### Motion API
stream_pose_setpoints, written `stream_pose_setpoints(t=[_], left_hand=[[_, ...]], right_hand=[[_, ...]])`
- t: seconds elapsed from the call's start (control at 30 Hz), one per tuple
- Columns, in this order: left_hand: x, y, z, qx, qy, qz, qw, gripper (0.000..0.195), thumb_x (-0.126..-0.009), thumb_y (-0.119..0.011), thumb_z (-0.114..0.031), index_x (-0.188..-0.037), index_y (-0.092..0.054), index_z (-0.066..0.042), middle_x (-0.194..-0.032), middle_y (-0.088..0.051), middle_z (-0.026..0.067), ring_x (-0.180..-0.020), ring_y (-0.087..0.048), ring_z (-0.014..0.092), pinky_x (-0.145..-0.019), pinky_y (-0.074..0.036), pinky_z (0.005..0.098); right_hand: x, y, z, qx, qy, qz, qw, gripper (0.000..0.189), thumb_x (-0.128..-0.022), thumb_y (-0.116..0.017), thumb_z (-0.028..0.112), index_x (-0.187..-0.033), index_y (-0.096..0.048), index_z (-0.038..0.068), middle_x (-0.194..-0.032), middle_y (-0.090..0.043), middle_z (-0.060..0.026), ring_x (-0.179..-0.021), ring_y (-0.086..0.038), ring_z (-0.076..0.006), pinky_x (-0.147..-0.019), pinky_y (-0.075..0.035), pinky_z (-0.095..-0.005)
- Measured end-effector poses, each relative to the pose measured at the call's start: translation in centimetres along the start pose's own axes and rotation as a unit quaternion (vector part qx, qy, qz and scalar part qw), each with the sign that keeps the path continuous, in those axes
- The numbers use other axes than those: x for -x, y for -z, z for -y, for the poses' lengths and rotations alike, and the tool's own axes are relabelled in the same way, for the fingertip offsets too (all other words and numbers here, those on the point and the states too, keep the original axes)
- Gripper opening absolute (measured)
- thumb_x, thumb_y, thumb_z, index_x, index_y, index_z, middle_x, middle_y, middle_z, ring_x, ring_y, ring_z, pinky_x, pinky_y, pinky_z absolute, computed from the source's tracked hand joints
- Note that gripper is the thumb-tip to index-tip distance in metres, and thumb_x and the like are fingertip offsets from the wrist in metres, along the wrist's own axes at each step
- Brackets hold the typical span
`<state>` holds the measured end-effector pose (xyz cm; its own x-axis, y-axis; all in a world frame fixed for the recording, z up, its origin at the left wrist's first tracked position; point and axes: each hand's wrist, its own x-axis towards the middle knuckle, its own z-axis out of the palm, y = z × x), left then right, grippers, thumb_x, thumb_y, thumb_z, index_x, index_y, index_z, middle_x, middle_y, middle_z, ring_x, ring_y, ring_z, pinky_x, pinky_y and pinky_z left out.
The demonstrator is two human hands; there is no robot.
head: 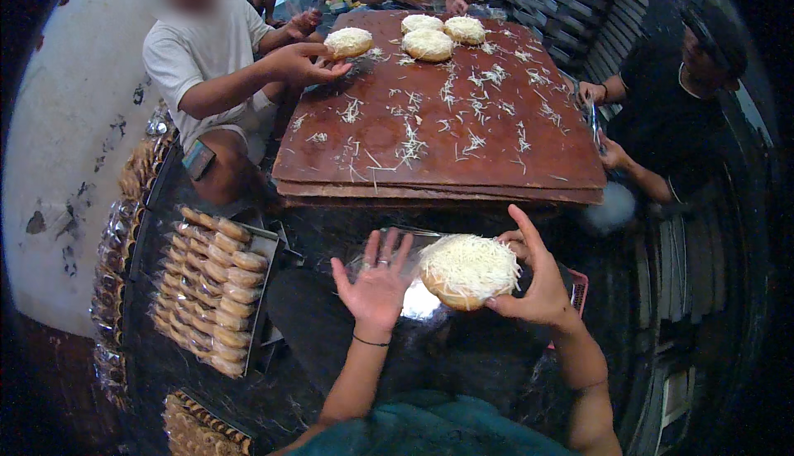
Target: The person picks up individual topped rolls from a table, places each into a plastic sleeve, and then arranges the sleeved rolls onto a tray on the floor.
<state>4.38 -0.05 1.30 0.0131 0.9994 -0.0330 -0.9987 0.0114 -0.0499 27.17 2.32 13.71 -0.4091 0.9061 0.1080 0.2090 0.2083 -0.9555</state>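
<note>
My right hand (533, 282) grips a round bread bun topped with shredded cheese (470, 267) by its right side, above my lap. Just left of the bun, my left hand (377, 282) is raised with its palm up and fingers spread, a ring on one finger. Clear plastic film (360, 257) shows behind my left fingers; whether it touches them I cannot tell. Beyond my hands, several cheese-topped buns (428, 44) sit at the far end of a reddish-brown board (434, 170), with cheese shreds scattered over it.
At the left, a co-worker's hand (304, 65) holds another cheese-topped bun (348, 42). Two more co-workers sit at the far and right sides. Trays of plastic-wrapped buns (229, 288) stand on the floor to my left. A pink plastic basket (580, 294) is partly hidden behind my right forearm.
</note>
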Motion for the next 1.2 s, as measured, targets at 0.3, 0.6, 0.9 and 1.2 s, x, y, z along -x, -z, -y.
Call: stream_pose_setpoints(t=[0.3,0.6,0.9,1.2], left_hand=[[-0.8,3.6,-0.8,-0.035,-0.097,-0.153,0.983,0.072,-0.08,-0.046,-0.066,-0.13,-0.046,-0.014,-0.138,-0.039,0.012,-0.129,-0.033,0.034,-0.105,-0.025,0.0538],[1.2,2.5,-2.5,-0.015,-0.088,-0.056,0.994,0.074,-0.079,-0.043,-0.069,-0.13,-0.045,-0.016,-0.14,-0.037,0.0107,-0.129,-0.033,0.032,-0.108,-0.022,0.0515],[0.2,0.0,0.1,-0.187,-0.064,-0.131,0.972,0.071,-0.084,-0.042,-0.064,-0.131,-0.042,-0.011,-0.128,-0.05,0.0102,-0.118,-0.046,0.027,-0.098,-0.04,0.0414],[0.5,-1.4,0.5,-0.037,-0.009,-0.026,0.999,0.066,-0.085,-0.052,-0.047,-0.136,-0.032,-0.011,-0.136,-0.039,0.0127,-0.125,-0.04,0.032,-0.099,-0.027,0.0683]], right_hand=[[-3.1,-8.5,-2.6,0.279,0.09,-0.057,0.954,0.109,-0.055,-0.083,0.038,-0.139,-0.025,0.0,-0.104,-0.055,-0.0131,-0.103,-0.049,-0.0323,-0.1,-0.029,-0.0489],[-4.9,-11.6,-7.0,-0.154,-0.113,-0.078,0.979,0.019,-0.084,-0.062,0.011,-0.097,-0.066,-0.003,-0.092,-0.062,-0.0085,-0.084,-0.058,-0.0147,-0.073,-0.047,-0.0259],[-3.4,-11.8,-1.1,0.307,0.303,0.049,0.901,0.027,-0.068,-0.068,0.013,-0.094,-0.064,0.011,-0.083,-0.056,-0.0066,-0.076,-0.058,-0.0235,-0.064,-0.048,-0.0336],[0.3,-11.6,-2.6,0.247,0.129,0.178,0.944,0.024,-0.074,-0.067,0.011,-0.096,-0.06,0.003,-0.089,-0.058,-0.0133,-0.077,-0.061,-0.0322,-0.065,-0.051,-0.0389]])
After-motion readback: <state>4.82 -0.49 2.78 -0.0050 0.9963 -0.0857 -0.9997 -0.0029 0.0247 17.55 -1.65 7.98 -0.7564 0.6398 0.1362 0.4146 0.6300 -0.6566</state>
